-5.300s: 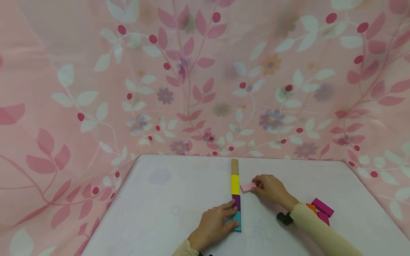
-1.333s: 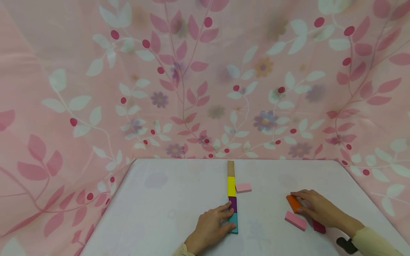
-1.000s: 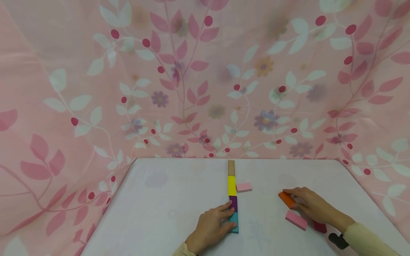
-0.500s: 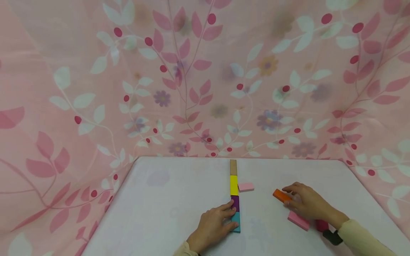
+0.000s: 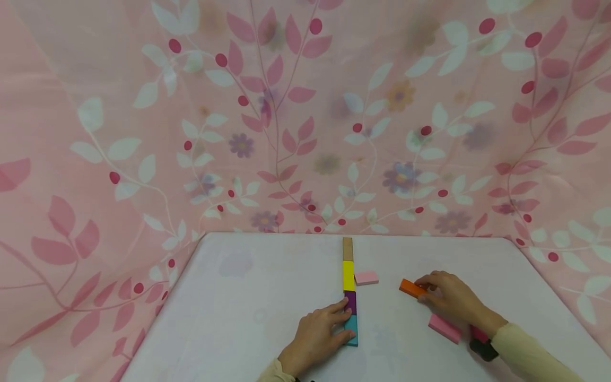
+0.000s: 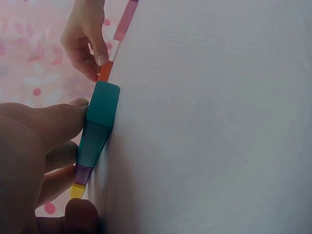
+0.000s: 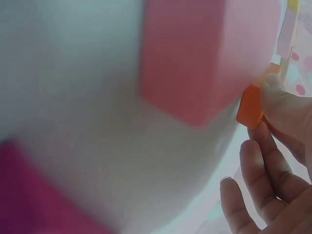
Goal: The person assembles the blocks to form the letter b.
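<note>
My left hand point(image 5: 317, 339) rests along the left side of a row of blocks, its thumb touching the teal block point(image 5: 351, 323) and its fingertips the purple block point(image 5: 350, 298). Beyond these, the yellow block point(image 5: 349, 276) and a tan block point(image 5: 348, 249) continue the row. To the right, my right hand point(image 5: 451, 297) pinches an orange block point(image 5: 410, 288) between thumb and fingers. In the right wrist view the orange block point(image 7: 251, 107) is gripped near its end. A pale pink block point(image 5: 366, 278) lies beside the yellow one, its left end at or very near it.
A pink block point(image 5: 444, 329) lies below my right hand. Near the right wrist a magenta block point(image 5: 479, 333) is partly hidden by the forearm and a dark wrist device point(image 5: 484, 350). The white table point(image 5: 229, 313) ends at a floral curtain point(image 5: 305, 132).
Some seconds ago my right hand held the pale pink block near the row; it released it there. It then took the orange block, turned it and moved it left. My left hand stayed put.
</note>
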Motion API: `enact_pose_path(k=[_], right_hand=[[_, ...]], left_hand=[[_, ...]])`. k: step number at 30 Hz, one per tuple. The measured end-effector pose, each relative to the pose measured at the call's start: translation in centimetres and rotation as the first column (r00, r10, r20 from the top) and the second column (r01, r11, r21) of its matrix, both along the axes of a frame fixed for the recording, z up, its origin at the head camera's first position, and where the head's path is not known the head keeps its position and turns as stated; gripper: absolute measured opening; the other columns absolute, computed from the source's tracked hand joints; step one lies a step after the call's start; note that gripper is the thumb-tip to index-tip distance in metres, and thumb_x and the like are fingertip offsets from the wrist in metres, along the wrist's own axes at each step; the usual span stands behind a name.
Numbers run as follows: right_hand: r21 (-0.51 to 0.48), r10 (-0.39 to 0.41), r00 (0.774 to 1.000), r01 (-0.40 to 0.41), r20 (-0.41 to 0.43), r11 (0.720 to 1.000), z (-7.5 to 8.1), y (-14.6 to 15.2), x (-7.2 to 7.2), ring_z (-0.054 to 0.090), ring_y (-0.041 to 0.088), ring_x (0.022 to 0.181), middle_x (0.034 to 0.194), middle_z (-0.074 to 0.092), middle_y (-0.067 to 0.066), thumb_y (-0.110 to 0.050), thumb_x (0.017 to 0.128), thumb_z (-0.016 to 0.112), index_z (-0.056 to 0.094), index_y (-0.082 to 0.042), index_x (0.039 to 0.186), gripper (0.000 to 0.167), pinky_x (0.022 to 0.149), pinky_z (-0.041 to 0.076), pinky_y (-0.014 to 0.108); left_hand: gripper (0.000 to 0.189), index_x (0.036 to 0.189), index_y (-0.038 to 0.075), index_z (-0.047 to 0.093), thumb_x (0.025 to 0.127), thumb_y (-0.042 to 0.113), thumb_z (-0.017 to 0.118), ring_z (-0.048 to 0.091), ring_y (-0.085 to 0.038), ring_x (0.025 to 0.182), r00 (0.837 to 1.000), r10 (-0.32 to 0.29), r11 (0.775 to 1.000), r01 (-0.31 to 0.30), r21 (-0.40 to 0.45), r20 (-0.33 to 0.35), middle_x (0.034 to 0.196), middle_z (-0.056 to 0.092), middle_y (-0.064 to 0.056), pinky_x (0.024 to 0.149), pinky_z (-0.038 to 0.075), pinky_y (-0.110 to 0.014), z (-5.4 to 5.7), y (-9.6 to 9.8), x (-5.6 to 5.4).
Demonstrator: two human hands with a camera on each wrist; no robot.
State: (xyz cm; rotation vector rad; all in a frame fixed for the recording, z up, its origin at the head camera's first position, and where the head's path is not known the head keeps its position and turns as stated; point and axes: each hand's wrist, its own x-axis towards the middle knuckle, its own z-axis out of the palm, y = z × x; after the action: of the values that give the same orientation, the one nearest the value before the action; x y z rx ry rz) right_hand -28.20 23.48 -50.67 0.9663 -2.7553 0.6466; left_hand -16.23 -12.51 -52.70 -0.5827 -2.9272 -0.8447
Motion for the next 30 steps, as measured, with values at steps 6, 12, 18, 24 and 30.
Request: enact_pose_path(k=[6, 12, 18, 24, 30], right_hand=[[0.000, -0.007, 1.000, 0.007, 0.022, 1.000, 0.0, -1.4, -0.4, 0.066, 0.010, 0.086, 0.095, 0.072, -0.013, -0.023, 0.086, 0.089, 0.081, -0.013, 0.112, 0.030, 0.077, 0.057, 0.031], [0.013, -0.004, 0.999, 0.003, 0.050, 1.000, 0.2, -2.7, -1.0, 0.066, 0.011, 0.086, 0.097, 0.072, -0.012, -0.021, 0.086, 0.089, 0.080, -0.012, 0.113, 0.030, 0.077, 0.057, 0.032], [0.011, 0.010, 0.998, -0.011, 0.066, 1.000, 0.3, -3.7, -1.5, 0.067, 0.013, 0.086, 0.096, 0.072, -0.010, -0.022, 0.088, 0.088, 0.080, -0.011, 0.114, 0.029, 0.078, 0.058, 0.034], [0.015, 0.037, 0.996, -0.038, 0.082, 0.999, 0.5, -4.1, -1.9, 0.066, 0.012, 0.087, 0.098, 0.072, -0.009, -0.021, 0.089, 0.086, 0.079, -0.011, 0.115, 0.029, 0.078, 0.057, 0.033], [0.012, 0.057, 0.994, -0.059, 0.090, 0.998, 0.7, -4.5, -2.0, 0.066, 0.011, 0.087, 0.099, 0.072, -0.007, -0.017, 0.090, 0.086, 0.079, -0.009, 0.116, 0.029, 0.077, 0.057, 0.031]], left_hand=[[0.048, 0.138, 0.024, 0.072, 0.097, 0.049, 0.075, 0.069, -0.025, 0.130, 1.000, 0.003, 1.000, -0.003, -0.002, -0.005, 0.154, 0.060, 0.007, 0.085, 0.063, -0.042, -0.1, 0.0, 0.1], [0.049, 0.139, 0.025, 0.072, 0.096, 0.050, 0.076, 0.067, -0.023, 0.132, 0.999, 0.005, 1.000, -0.005, 0.002, 0.050, 0.155, 0.059, 0.008, 0.088, 0.063, -0.044, 0.0, 0.0, 0.2], [0.049, 0.139, 0.025, 0.072, 0.096, 0.049, 0.076, 0.068, -0.023, 0.131, 0.999, 0.004, 1.000, -0.004, -0.002, 0.048, 0.155, 0.060, 0.007, 0.087, 0.063, -0.043, 0.1, -0.1, 0.1], [0.049, 0.139, 0.025, 0.072, 0.097, 0.050, 0.075, 0.066, -0.022, 0.133, 0.999, 0.004, 1.000, -0.004, 0.008, 0.053, 0.155, 0.060, 0.008, 0.090, 0.063, -0.044, 0.1, 0.0, 0.0], [0.050, 0.140, 0.026, 0.071, 0.096, 0.051, 0.075, 0.066, -0.021, 0.133, 0.997, 0.003, 1.000, -0.004, 0.011, 0.071, 0.156, 0.059, 0.010, 0.089, 0.063, -0.045, 0.1, -0.1, 0.0]])
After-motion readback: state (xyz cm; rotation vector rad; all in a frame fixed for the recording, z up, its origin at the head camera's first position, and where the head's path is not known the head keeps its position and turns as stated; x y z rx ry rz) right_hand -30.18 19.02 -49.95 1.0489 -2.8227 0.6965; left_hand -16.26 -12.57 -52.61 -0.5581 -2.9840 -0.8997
